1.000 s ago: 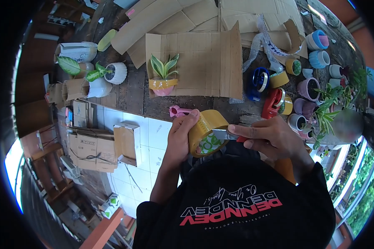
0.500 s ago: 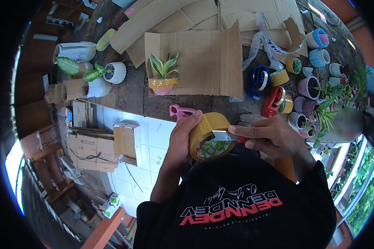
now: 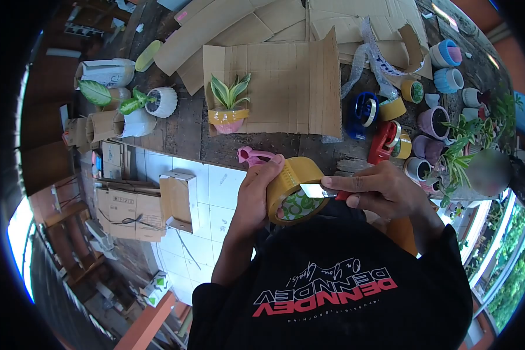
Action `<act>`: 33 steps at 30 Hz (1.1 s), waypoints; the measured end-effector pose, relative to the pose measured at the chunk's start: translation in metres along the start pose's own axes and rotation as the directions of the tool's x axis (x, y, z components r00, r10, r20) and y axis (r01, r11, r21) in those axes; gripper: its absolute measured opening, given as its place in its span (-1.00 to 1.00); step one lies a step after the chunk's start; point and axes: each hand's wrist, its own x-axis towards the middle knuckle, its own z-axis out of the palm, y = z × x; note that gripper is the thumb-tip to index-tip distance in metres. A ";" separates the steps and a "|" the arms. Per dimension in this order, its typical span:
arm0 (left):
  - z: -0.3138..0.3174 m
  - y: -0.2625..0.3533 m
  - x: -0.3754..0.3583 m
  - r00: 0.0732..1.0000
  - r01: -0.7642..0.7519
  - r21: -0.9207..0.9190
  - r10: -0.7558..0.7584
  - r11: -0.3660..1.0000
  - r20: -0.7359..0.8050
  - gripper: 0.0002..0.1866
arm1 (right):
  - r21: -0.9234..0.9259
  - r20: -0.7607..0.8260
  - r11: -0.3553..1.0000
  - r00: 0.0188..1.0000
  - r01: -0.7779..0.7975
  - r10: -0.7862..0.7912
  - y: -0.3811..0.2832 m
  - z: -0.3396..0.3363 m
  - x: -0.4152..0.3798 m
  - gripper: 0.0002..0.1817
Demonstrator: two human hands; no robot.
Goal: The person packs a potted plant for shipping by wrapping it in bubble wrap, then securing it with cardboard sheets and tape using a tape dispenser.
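My left hand (image 3: pixel 259 189) is wrapped round the side of a wide roll of yellow-brown packing tape (image 3: pixel 283 181), its green-and-white printed core facing me. From the right, my right hand (image 3: pixel 385 189) grips a utility knife (image 3: pixel 315 191) with a red handle. The knife's flat blade lies right at the roll's near edge, overlapping the core opening in this view. Just beyond my left fingers, at the table edge, shows a pink plastic handle (image 3: pixel 249 156). Farther back, a potted plant (image 3: pixel 228 119) with a band of tape round its pink pot lies on a cardboard sheet (image 3: pixel 280 87).
A blue tape dispenser (image 3: pixel 363 116), a red tape dispenser (image 3: pixel 384 143) and more tape rolls stand to the right. Several pots and plants (image 3: pixel 434 122) line the right end. White pots (image 3: pixel 161 102) with leaves stand at left. Flattened cardboard (image 3: pixel 131 213) lies below on the tiled floor.
The knife blade has shifted slightly right and turned, showing a brighter face. The tape roll has tilted a little in my left hand. Everything on the table stays put.
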 end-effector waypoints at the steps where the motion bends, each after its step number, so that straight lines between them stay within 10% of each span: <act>1: 0.001 0.001 -0.001 1.000 0.001 -0.008 -0.001 1.000 0.001 -0.59 | 0.016 0.012 1.000 1.000 -0.014 0.014 -0.001 -0.001 0.000 -0.50; 33: 0.005 0.005 -0.003 1.000 0.005 0.064 -0.003 0.998 -0.026 -0.57 | -0.039 -0.034 0.999 0.999 0.010 -0.012 -0.002 -0.004 -0.001 -0.48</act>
